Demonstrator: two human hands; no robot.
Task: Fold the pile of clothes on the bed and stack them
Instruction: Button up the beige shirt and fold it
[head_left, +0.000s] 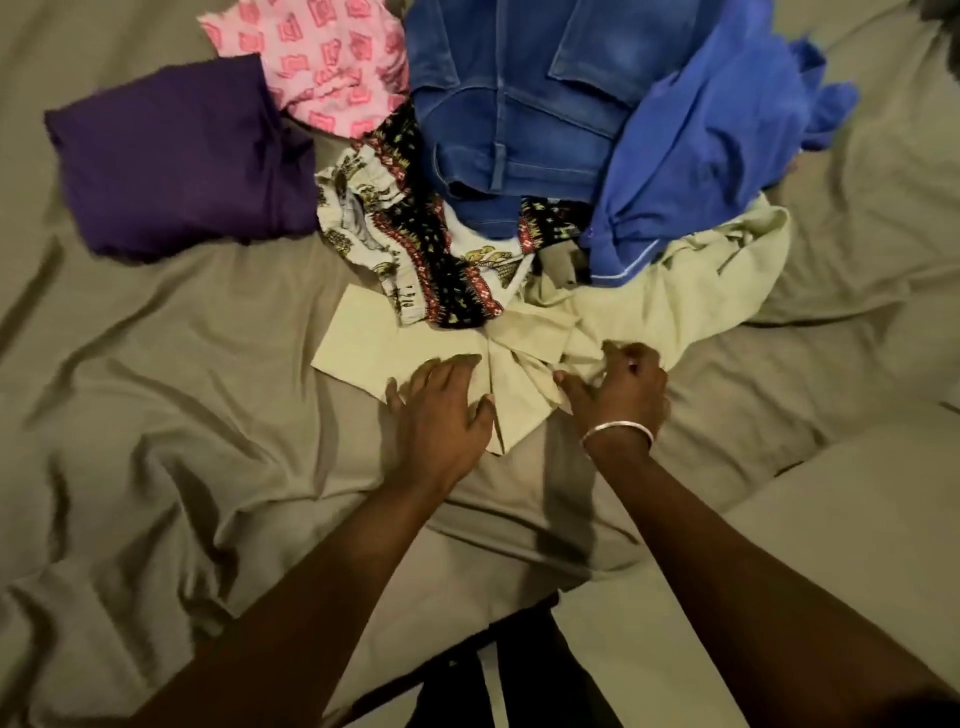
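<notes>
A pale cream garment (524, 332) lies crumpled at the near edge of the clothes pile on the bed. My left hand (441, 410) rests flat on its left part with fingers spread. My right hand (621, 392), with a silver bangle at the wrist, pinches a bunched fold of the same garment. Behind it lie a black, red and white patterned cloth (415, 249), blue jeans (519, 98), a bright blue garment (711, 150) and a pink patterned cloth (322, 57). A purple garment (176, 156) lies apart to the left.
The bed is covered with a wrinkled grey-green sheet (156, 415). A pillow-like bulge (841, 519) rises at the right. The bed's near edge (467, 639) runs below my arms, with dark floor beneath it.
</notes>
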